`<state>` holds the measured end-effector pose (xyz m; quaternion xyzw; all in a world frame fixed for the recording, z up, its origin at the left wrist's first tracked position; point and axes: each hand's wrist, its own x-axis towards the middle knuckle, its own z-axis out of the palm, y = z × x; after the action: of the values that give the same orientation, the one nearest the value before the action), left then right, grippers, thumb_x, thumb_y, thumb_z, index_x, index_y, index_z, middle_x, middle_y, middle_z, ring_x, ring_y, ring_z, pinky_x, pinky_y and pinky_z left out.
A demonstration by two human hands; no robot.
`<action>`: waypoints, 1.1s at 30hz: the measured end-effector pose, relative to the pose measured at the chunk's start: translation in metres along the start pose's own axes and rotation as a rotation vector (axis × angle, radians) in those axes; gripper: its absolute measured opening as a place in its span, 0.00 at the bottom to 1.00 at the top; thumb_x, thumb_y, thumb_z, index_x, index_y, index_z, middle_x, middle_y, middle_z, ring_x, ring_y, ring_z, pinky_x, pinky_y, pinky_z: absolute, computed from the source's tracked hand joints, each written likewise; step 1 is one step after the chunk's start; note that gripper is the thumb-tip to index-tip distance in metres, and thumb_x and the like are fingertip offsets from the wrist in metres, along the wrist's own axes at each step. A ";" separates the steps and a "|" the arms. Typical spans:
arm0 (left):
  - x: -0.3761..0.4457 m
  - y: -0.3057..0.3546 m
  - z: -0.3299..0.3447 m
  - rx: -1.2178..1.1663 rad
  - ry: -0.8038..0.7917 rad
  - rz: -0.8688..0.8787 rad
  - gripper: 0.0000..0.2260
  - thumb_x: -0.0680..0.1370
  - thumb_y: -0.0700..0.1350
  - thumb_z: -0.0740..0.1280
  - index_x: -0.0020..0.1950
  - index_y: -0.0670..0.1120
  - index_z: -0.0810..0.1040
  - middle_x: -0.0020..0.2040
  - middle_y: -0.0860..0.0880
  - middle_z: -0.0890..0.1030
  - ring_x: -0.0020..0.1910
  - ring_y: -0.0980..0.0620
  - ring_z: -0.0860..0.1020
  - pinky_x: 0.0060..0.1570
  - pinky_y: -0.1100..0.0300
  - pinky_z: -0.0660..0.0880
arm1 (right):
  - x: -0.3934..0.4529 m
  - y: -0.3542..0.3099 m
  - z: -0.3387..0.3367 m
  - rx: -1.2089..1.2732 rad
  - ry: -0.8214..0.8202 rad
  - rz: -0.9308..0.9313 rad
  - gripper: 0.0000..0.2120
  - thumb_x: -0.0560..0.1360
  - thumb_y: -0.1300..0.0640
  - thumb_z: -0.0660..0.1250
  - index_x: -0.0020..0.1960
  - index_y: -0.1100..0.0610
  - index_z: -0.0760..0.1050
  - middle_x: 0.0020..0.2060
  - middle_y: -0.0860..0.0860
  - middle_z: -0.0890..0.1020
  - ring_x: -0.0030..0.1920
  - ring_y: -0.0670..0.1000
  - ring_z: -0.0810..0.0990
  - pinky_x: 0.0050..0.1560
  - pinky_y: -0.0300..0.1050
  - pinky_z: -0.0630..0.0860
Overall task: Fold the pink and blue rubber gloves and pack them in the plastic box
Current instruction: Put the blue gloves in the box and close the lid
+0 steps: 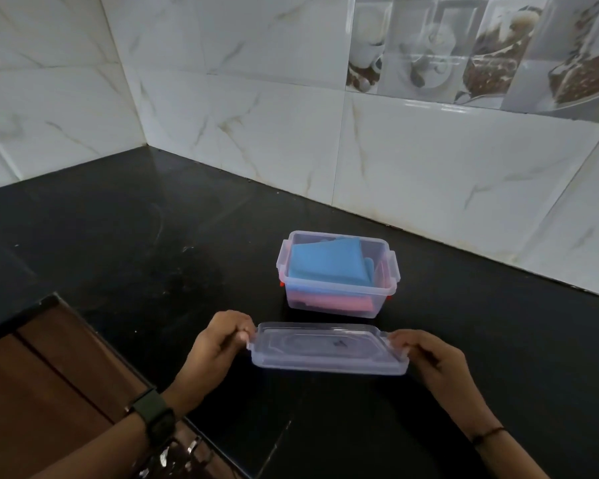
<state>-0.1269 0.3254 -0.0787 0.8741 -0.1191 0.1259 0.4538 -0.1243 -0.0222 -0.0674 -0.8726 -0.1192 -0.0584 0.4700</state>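
A clear plastic box (391,285) stands open on the black counter, near the tiled wall. Inside it a folded blue glove (327,262) lies on top, and a folded pink glove (325,300) shows through the front wall beneath it. Just in front of the box I hold the clear lid (327,350) level above the counter. My left hand (218,344) grips the lid's left end and my right hand (426,357) grips its right end. A dark watch sits on my left wrist and a thin band on my right.
The black counter (153,254) runs into a corner of white marble tiles (256,115) at the back and right. A brown wooden cabinet front (49,375) drops away below the counter edge at the lower left.
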 end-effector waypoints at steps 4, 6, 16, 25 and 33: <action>0.021 0.039 0.024 -0.532 0.376 -0.353 0.14 0.81 0.41 0.55 0.38 0.48 0.74 0.39 0.51 0.77 0.38 0.59 0.78 0.41 0.62 0.75 | 0.013 -0.023 0.003 0.185 0.128 0.088 0.16 0.75 0.67 0.63 0.47 0.45 0.78 0.47 0.44 0.82 0.49 0.37 0.80 0.46 0.35 0.76; 0.046 0.057 0.029 -0.573 0.505 -0.394 0.15 0.82 0.43 0.54 0.38 0.49 0.73 0.38 0.50 0.77 0.37 0.56 0.78 0.38 0.62 0.77 | 0.027 -0.035 0.002 0.192 0.223 0.062 0.15 0.75 0.66 0.64 0.44 0.46 0.77 0.41 0.46 0.82 0.43 0.38 0.81 0.41 0.35 0.76; 0.160 0.071 0.045 -0.242 0.284 -0.560 0.17 0.80 0.50 0.58 0.55 0.37 0.75 0.47 0.42 0.79 0.42 0.48 0.79 0.34 0.55 0.78 | 0.137 -0.036 -0.007 -0.056 0.419 0.221 0.11 0.77 0.61 0.58 0.42 0.63 0.77 0.38 0.55 0.79 0.40 0.52 0.76 0.40 0.44 0.71; 0.166 0.067 0.050 0.283 0.141 -0.587 0.19 0.79 0.45 0.57 0.64 0.33 0.70 0.64 0.34 0.69 0.61 0.35 0.71 0.64 0.46 0.69 | 0.168 -0.041 0.006 -0.421 0.200 0.298 0.17 0.79 0.51 0.53 0.47 0.62 0.73 0.47 0.60 0.78 0.46 0.59 0.77 0.43 0.49 0.70; 0.167 0.056 0.058 0.313 0.112 -0.549 0.15 0.79 0.36 0.52 0.60 0.34 0.73 0.60 0.36 0.74 0.57 0.41 0.70 0.60 0.50 0.68 | 0.170 -0.030 0.012 -0.500 0.154 0.373 0.19 0.80 0.52 0.49 0.56 0.63 0.72 0.54 0.62 0.76 0.50 0.61 0.77 0.48 0.50 0.71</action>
<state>0.0184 0.2309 -0.0132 0.9245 0.1670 0.0633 0.3368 0.0315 0.0299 -0.0131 -0.9609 0.0965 -0.0645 0.2514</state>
